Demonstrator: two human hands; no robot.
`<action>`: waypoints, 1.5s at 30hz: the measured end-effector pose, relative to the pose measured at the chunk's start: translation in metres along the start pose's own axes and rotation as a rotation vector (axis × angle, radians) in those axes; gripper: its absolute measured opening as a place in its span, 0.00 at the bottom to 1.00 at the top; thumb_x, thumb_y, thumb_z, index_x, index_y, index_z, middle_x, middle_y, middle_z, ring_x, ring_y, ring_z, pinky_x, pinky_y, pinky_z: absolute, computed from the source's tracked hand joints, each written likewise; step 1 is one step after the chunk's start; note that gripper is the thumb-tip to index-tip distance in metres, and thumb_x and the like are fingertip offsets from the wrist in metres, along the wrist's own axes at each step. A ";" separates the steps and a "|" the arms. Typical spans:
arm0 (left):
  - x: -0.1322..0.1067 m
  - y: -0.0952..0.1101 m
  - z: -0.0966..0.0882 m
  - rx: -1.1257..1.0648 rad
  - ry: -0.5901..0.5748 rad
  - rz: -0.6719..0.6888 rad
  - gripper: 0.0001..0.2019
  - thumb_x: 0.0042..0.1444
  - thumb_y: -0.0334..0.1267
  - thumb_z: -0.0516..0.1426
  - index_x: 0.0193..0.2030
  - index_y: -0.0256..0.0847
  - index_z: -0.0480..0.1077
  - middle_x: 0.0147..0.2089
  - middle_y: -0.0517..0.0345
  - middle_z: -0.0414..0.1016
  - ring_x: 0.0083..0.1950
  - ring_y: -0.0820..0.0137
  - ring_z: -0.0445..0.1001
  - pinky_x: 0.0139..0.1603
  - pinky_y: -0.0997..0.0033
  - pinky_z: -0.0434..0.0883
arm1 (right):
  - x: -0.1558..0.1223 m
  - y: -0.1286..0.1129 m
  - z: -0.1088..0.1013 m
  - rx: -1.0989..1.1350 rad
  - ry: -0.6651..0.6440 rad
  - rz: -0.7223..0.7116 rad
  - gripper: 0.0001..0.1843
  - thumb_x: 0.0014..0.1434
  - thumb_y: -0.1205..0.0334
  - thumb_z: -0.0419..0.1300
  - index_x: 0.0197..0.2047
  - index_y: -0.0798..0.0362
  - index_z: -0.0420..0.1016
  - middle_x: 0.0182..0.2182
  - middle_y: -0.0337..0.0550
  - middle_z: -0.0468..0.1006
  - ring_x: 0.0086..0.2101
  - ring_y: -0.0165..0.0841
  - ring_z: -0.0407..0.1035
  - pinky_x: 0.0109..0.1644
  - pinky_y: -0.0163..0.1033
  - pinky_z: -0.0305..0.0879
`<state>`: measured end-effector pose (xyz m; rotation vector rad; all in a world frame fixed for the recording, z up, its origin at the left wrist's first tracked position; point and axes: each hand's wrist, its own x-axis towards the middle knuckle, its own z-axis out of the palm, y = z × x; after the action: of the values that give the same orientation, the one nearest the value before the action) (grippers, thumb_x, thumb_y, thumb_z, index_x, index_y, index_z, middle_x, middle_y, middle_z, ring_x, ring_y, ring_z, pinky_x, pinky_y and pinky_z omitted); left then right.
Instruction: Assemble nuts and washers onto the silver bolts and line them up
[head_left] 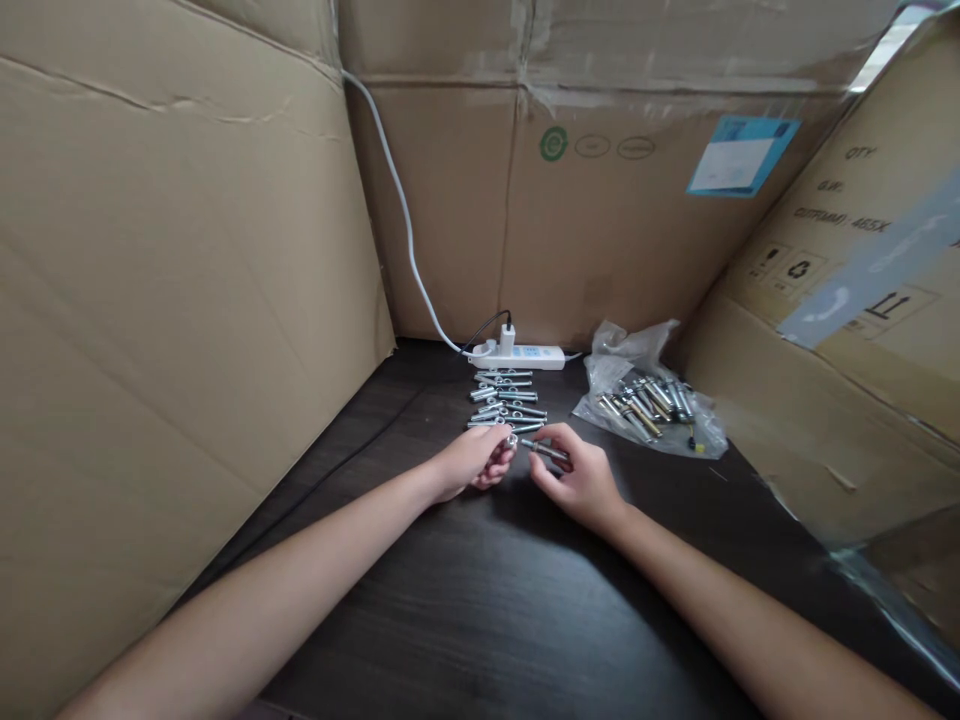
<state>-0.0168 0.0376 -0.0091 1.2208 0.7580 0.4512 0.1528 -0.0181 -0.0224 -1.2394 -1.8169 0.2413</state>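
My left hand [476, 462] is closed in a pinch on a small silver nut or washer at its fingertips. My right hand [576, 478] is closed on a metal anchor bolt [546, 450], which points left toward the left hand. The two hands almost meet above the dark wooden table [480, 600]. Just beyond them lies a row of several silver anchor bolts [507, 400], laid side by side.
A clear plastic bag [646, 400] with several more bolts lies to the right. A white power strip [519, 355] with a white cable and a plugged-in charger sits at the back. Cardboard boxes wall in the table on the left [172, 300], back [600, 200] and right [840, 330].
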 end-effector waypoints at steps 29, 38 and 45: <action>-0.003 0.004 -0.003 -0.273 -0.108 -0.200 0.09 0.57 0.42 0.49 0.31 0.40 0.55 0.22 0.69 0.46 0.17 0.83 0.42 0.16 0.84 0.39 | 0.014 -0.018 -0.016 -0.376 -0.215 -0.144 0.10 0.57 0.60 0.56 0.43 0.48 0.73 0.37 0.41 0.79 0.34 0.33 0.73 0.36 0.35 0.65; -0.002 0.002 -0.003 -0.235 -0.158 -0.183 0.15 0.61 0.46 0.43 0.30 0.38 0.55 0.23 0.67 0.50 0.17 0.83 0.44 0.16 0.83 0.41 | 0.014 -0.016 -0.015 -0.357 -0.228 -0.139 0.11 0.59 0.58 0.57 0.44 0.47 0.74 0.36 0.41 0.79 0.33 0.33 0.73 0.36 0.34 0.66; -0.003 0.001 -0.003 -0.116 -0.246 -0.168 0.20 0.62 0.52 0.40 0.29 0.38 0.56 0.24 0.65 0.54 0.16 0.83 0.43 0.16 0.81 0.40 | 0.014 -0.013 -0.016 -0.316 -0.236 -0.138 0.11 0.60 0.56 0.57 0.45 0.48 0.73 0.39 0.42 0.79 0.37 0.34 0.74 0.39 0.36 0.67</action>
<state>-0.0209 0.0373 -0.0080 1.0714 0.6089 0.1992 0.1545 -0.0182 0.0022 -1.3364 -2.1989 0.0216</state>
